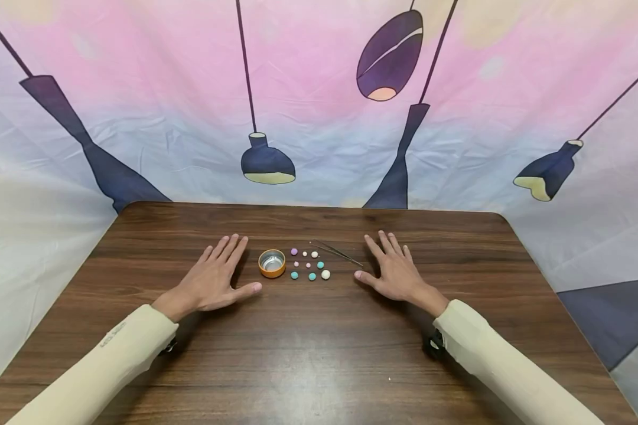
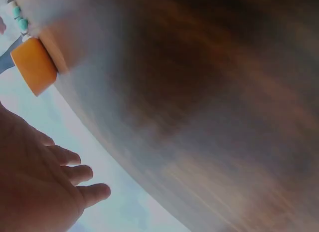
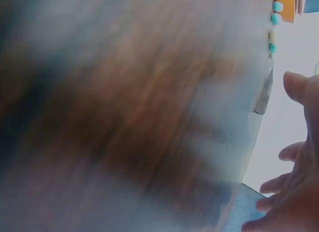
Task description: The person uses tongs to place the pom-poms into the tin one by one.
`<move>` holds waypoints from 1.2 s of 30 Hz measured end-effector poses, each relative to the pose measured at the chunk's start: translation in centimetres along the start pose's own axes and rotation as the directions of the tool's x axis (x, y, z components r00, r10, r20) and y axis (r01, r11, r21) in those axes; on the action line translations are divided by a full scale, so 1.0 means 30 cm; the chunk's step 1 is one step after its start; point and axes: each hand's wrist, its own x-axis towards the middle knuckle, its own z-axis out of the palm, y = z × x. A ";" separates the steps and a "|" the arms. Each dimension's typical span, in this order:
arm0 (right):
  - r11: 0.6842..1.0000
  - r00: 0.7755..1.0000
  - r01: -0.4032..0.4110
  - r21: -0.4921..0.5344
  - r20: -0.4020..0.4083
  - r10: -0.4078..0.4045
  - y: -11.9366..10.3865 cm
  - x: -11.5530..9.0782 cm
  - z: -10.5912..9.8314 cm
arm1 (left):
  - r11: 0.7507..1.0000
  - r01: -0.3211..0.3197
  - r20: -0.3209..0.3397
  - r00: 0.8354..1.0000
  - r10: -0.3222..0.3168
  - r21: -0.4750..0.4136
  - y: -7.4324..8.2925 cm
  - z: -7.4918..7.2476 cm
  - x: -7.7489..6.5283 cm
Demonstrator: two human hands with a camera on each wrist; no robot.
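A small round orange tin [image 1: 272,264] with a silvery inside stands on the table, just right of my left hand [image 1: 212,279], whose fingers are spread and straight. To the tin's right lie several small beads or balls: turquoise [image 1: 312,276], white [image 1: 326,274], purple [image 1: 294,251] and small pink [image 1: 296,264]. Beyond them, slanting toward my right hand [image 1: 397,273], is a pair of metal tweezers [image 1: 337,254]. The right hand also has straight, spread fingers, its thumb close to the tweezers' near end. Both hands hold nothing. The left wrist view shows the orange tin [image 2: 35,66] from the side.
The brown wood-grain table [image 1: 308,354] has rounded far corners. Behind it hangs a pastel cloth [image 1: 319,106] printed with dark lamps. Pale sleeves [image 1: 101,360] cover both forearms, and a dark wrist strap [image 1: 435,343] shows under the right cuff.
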 end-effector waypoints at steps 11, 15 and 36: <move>0.999 1.000 0.001 0.047 0.017 -0.002 -0.027 0.033 -0.003 | 0.999 -0.026 0.010 1.000 0.027 -0.048 0.039 -0.010 0.036; 0.998 1.000 -0.001 0.056 0.023 0.000 -0.031 0.041 0.002 | 0.997 -0.048 -0.009 0.999 0.048 -0.054 0.048 -0.010 0.051; 0.999 0.998 0.037 0.005 -0.049 -0.036 -0.080 0.124 0.029 | 0.985 -0.107 -0.032 0.994 0.104 -0.133 0.085 -0.023 0.105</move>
